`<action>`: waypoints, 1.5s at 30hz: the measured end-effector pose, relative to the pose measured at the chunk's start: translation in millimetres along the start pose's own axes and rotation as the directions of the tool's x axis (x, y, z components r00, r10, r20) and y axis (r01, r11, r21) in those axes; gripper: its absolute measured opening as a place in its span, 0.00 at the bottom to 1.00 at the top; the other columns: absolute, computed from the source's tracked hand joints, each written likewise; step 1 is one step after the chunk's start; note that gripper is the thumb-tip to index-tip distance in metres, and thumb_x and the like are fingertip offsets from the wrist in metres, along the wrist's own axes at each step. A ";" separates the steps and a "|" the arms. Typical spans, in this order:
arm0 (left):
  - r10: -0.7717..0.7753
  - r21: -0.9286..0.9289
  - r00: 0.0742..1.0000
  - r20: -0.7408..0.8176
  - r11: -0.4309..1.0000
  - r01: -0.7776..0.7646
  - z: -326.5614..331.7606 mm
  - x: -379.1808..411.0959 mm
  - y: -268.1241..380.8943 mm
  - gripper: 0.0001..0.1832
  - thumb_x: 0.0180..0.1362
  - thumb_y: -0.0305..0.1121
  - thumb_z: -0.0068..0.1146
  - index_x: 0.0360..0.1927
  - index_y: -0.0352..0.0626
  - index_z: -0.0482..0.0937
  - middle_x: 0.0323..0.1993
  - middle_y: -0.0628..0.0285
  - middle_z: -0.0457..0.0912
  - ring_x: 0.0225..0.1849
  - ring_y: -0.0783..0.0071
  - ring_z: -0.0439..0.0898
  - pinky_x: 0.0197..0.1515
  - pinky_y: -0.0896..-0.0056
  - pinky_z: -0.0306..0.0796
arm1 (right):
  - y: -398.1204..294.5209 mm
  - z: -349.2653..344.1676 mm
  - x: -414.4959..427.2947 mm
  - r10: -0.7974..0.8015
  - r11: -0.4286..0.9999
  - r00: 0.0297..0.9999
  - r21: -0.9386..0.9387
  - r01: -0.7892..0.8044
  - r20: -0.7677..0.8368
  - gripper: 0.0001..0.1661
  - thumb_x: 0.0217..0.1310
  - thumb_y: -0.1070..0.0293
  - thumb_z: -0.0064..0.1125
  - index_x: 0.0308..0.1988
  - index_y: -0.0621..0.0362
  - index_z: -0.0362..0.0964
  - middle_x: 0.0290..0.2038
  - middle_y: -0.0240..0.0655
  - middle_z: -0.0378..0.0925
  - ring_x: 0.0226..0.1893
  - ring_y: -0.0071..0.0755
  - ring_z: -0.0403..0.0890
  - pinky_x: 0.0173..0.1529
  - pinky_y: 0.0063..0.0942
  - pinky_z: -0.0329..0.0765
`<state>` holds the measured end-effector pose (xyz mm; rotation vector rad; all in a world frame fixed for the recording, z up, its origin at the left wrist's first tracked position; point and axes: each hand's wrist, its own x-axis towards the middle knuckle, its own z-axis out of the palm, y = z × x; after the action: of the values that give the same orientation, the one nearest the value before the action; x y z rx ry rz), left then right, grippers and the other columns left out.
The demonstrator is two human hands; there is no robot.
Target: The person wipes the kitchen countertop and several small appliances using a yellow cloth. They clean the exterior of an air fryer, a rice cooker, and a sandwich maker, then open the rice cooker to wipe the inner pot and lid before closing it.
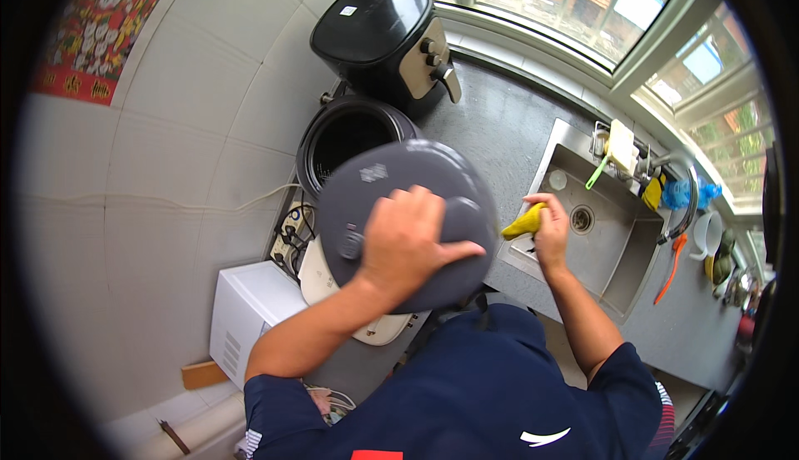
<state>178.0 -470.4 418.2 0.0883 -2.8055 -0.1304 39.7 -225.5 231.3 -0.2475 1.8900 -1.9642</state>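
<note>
My left hand [406, 235] lies over the outer face of a dark grey rice cooker lid [340, 198], thumb spread to the right. Whether its fingers grip anything on the lid cannot be made out. The lid stands raised and tilted, covering the near part of the rice cooker [409, 126]; I cannot see how it is attached. At the far side the dark inner pot [349, 135] shows, with markings on its wall. My right hand [552, 232] pinches a bunched yellow cloth [523, 223] above the left rim of the steel sink [615, 260].
A black air fryer [374, 23] stands behind the cooker, below the window. Left are a power strip [290, 232] with cords, a cream appliance [318, 272] and a white box [256, 285]. A faucet [690, 204], brush rack [618, 148] and orange utensil [677, 260] edge the sink.
</note>
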 end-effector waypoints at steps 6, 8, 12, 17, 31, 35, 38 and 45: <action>0.008 -0.100 0.995 0.102 0.995 0.002 58.2 -5.9 85.1 0.38 0.49 0.73 0.72 0.36 0.46 0.77 0.36 0.63 0.69 0.39 0.65 0.71 0.44 0.64 0.66 | -59.3 -61.3 32.1 -0.216 0.976 0.971 -0.013 0.216 -0.106 0.22 0.77 0.78 0.40 0.55 0.64 0.83 0.43 0.32 0.79 0.42 0.22 0.77 0.51 0.22 0.75; 0.003 -0.107 0.993 0.115 0.994 0.010 80.6 -6.1 101.7 0.38 0.47 0.73 0.74 0.36 0.46 0.77 0.36 0.63 0.69 0.40 0.66 0.71 0.44 0.64 0.66 | -70.5 -69.0 33.7 -0.299 0.953 0.946 -0.093 0.288 -0.125 0.22 0.78 0.80 0.42 0.60 0.64 0.80 0.46 0.34 0.79 0.45 0.23 0.78 0.55 0.23 0.76; -0.011 -0.090 0.992 0.128 0.996 0.023 132.5 -5.9 119.9 0.39 0.44 0.72 0.76 0.36 0.46 0.77 0.37 0.64 0.69 0.41 0.66 0.71 0.45 0.64 0.66 | -76.2 -68.5 37.7 -0.374 0.927 0.915 -0.096 0.363 -0.153 0.19 0.83 0.79 0.49 0.66 0.63 0.73 0.53 0.38 0.82 0.55 0.27 0.82 0.65 0.29 0.79; -0.046 -0.144 0.989 0.139 0.987 0.067 195.5 -16.7 126.5 0.40 0.42 0.72 0.77 0.37 0.46 0.77 0.38 0.63 0.71 0.43 0.66 0.73 0.47 0.63 0.68 | -60.1 -49.4 51.9 -0.174 0.983 0.980 -0.071 0.167 -0.098 0.13 0.89 0.66 0.58 0.61 0.61 0.75 0.52 0.32 0.85 0.52 0.22 0.84 0.61 0.24 0.80; -0.103 -0.115 0.986 0.128 0.986 0.118 321.3 -36.4 86.5 0.40 0.47 0.75 0.75 0.42 0.46 0.83 0.39 0.64 0.75 0.45 0.66 0.73 0.47 0.61 0.67 | -33.6 187.4 162.6 -0.481 0.785 0.836 -0.295 0.545 0.264 0.16 0.74 0.67 0.74 0.53 0.58 0.76 0.46 0.49 0.88 0.46 0.56 0.90 0.51 0.45 0.86; -0.171 -0.102 0.985 0.034 0.980 0.173 349.6 -48.2 78.4 0.41 0.58 0.72 0.71 0.54 0.41 0.88 0.44 0.59 0.84 0.53 0.61 0.78 0.53 0.58 0.70 | -13.2 200.8 148.9 -0.478 0.657 0.708 -0.324 0.681 0.520 0.19 0.66 0.75 0.76 0.54 0.60 0.80 0.51 0.46 0.89 0.50 0.55 0.88 0.57 0.43 0.85; -0.231 -0.302 0.959 0.165 0.914 0.272 343.1 -45.5 77.3 0.38 0.75 0.58 0.59 0.77 0.40 0.77 0.73 0.46 0.81 0.74 0.44 0.78 0.79 0.40 0.66 | 1.7 196.2 146.0 -0.476 0.668 0.715 -0.320 0.672 0.512 0.20 0.65 0.76 0.76 0.55 0.60 0.80 0.56 0.43 0.90 0.53 0.54 0.86 0.60 0.44 0.84; -0.191 -0.394 0.981 -0.026 0.904 0.166 279.2 -55.5 64.7 0.34 0.66 0.53 0.75 0.65 0.38 0.82 0.61 0.50 0.84 0.65 0.50 0.82 0.75 0.48 0.71 | -7.1 201.1 137.5 -0.432 0.644 0.727 -0.382 0.662 0.533 0.19 0.64 0.78 0.74 0.54 0.62 0.79 0.62 0.44 0.89 0.55 0.53 0.85 0.63 0.43 0.84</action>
<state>135.9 -379.6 144.0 0.2495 -2.6436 -0.7145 -6.0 -464.9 231.9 -1.4637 2.2000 -1.4192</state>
